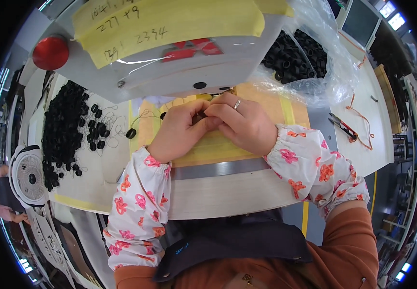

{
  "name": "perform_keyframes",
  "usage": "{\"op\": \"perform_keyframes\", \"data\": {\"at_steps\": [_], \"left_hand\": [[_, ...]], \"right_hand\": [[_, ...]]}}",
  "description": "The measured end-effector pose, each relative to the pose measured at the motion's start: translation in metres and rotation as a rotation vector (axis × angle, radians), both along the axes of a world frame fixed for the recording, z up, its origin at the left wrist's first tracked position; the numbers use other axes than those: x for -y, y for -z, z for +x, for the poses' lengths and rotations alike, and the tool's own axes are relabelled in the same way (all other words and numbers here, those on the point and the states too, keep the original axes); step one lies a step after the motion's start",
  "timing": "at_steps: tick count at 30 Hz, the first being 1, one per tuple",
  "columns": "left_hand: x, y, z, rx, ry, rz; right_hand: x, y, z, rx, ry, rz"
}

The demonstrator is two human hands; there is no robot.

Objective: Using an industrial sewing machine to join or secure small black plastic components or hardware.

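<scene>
My left hand (179, 129) and my right hand (245, 122) meet in front of a sewing machine (141, 85), close under its head. Both are closed, with thumbs and fingertips pressed together. Between them a bit of something dark shows, too covered by the fingers to name. A ring circles one finger of the right hand. Just left of my left hand, a small black ring-shaped piece (131, 133) lies with a thin thread running from it. Beneath my hands the work surface is covered in yellow tape (203, 152).
Strung black pieces (63, 132) are heaped on the left of the table. A clear plastic bag (336, 72) of loose black rings (290, 60) stands at the back right. Thread snips (344, 128) with an orange cord lie at right. A white fan (28, 176) is at the left edge.
</scene>
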State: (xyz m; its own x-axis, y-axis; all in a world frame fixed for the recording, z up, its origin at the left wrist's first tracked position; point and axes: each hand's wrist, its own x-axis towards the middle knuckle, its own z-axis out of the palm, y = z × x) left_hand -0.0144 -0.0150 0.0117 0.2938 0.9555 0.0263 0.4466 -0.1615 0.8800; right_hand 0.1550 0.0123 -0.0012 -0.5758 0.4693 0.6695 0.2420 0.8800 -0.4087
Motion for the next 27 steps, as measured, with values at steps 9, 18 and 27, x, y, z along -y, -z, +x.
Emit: {"op": "perform_keyframes", "data": {"at_steps": [9, 18, 27], "left_hand": [[-0.002, -0.003, -0.004, 0.015, 0.104, -0.054], [-0.007, 0.007, -0.003, -0.177, -0.033, 0.094], [-0.008, 0.014, 0.004, -0.067, -0.159, 0.237]], "right_hand": [[0.001, -0.004, 0.005, 0.083, -0.029, 0.128], [0.002, -0.001, 0.004, 0.106, 0.036, -0.014], [-0.009, 0.000, 0.008, -0.119, 0.167, -0.582]]}}
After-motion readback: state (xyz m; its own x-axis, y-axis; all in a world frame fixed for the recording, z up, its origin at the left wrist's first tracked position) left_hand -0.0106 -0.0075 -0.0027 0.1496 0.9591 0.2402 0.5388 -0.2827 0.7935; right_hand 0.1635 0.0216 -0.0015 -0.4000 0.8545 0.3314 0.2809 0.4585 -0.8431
